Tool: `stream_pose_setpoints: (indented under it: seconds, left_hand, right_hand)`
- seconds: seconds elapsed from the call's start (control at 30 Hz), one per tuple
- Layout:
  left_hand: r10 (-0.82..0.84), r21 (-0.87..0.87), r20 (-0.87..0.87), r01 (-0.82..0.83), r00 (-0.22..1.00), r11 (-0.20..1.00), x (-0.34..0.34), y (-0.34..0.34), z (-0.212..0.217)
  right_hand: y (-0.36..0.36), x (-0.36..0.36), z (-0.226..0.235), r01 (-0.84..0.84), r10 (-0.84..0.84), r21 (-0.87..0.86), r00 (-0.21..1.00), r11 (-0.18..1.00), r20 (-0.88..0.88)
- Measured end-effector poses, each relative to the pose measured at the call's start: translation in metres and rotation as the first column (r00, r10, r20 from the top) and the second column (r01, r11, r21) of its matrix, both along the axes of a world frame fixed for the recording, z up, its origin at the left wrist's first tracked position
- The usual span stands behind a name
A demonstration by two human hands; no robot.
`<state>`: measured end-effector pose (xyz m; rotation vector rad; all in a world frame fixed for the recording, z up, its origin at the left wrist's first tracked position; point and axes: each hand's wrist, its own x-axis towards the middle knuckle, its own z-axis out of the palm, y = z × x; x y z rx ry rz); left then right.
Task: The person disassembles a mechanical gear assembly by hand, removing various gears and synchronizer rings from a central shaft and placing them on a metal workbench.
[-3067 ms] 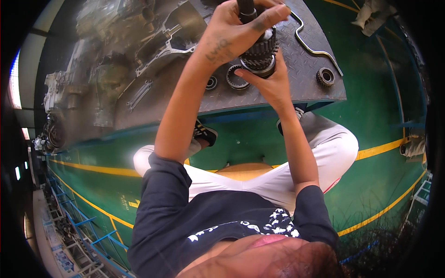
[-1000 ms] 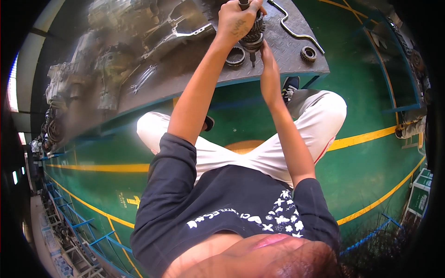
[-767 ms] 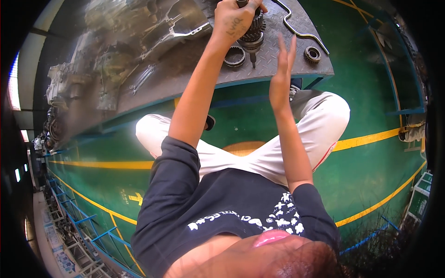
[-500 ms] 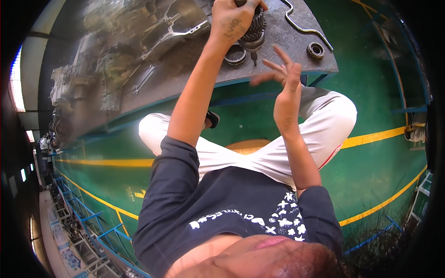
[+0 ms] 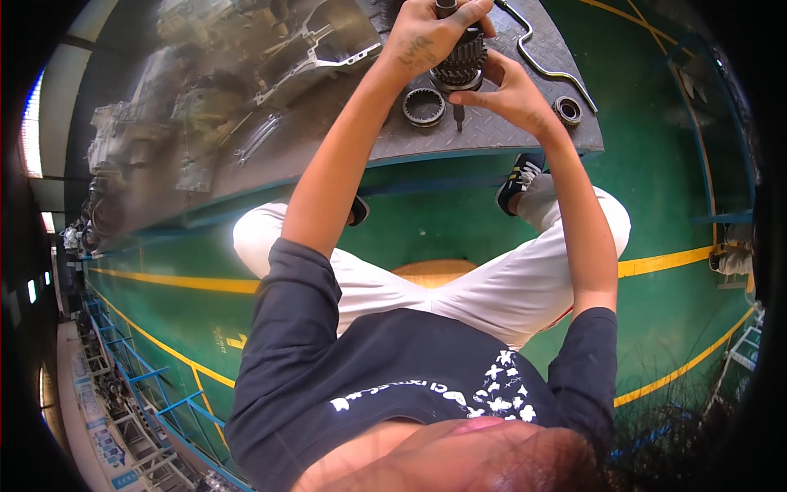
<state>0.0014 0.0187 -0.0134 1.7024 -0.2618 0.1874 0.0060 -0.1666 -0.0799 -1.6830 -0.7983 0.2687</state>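
Note:
A dark gear shaft (image 5: 461, 66) with several toothed gears stacked on it is held over the metal table, its thin end pointing toward me. My left hand (image 5: 433, 34) wraps around its upper part, by the far end of the shaft. At the lower gears, the fingers and thumb of my right hand (image 5: 512, 92) close around the right side. Just left of the shaft's thin end lies a toothed metal ring (image 5: 423, 122). The far side of the gears is partly hidden by my fingers.
A bent metal rod (image 5: 526, 51) and a bearing (image 5: 576, 109) lie on the right of the table (image 5: 328, 139). On the left are wrenches (image 5: 258, 139), an open gearbox housing (image 5: 328, 49) and other castings, partly blurred. My knees are below the table's front edge.
My right hand has moved from open air in front of the table up to the gear shaft and closed on its lower gears. My left hand keeps its hold.

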Motion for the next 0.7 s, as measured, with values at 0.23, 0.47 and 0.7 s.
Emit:
stream_pose_setpoints:
  seconds: [0.23, 0.47, 0.7]
  left_hand:
    - [0.135, -0.095, 0.053, -0.129, 0.989, 0.987, 0.001, -0.005, -0.003]
    - [0.049, -0.095, 0.048, -0.044, 0.998, 0.995, -0.001, -0.005, 0.005]
    - [-0.114, 0.003, -0.002, 0.114, 0.993, 0.993, -0.003, 0.003, 0.013]
  right_hand:
    - [0.029, -0.016, -0.018, 0.215, -0.233, 0.233, 0.971, 0.948, 0.052]
    - [0.014, -0.004, -0.004, 0.171, -0.172, 0.016, 0.981, 0.985, 0.085]
    - [0.008, 0.021, 0.016, -0.159, 0.156, -0.011, 0.979, 0.987, -0.133]
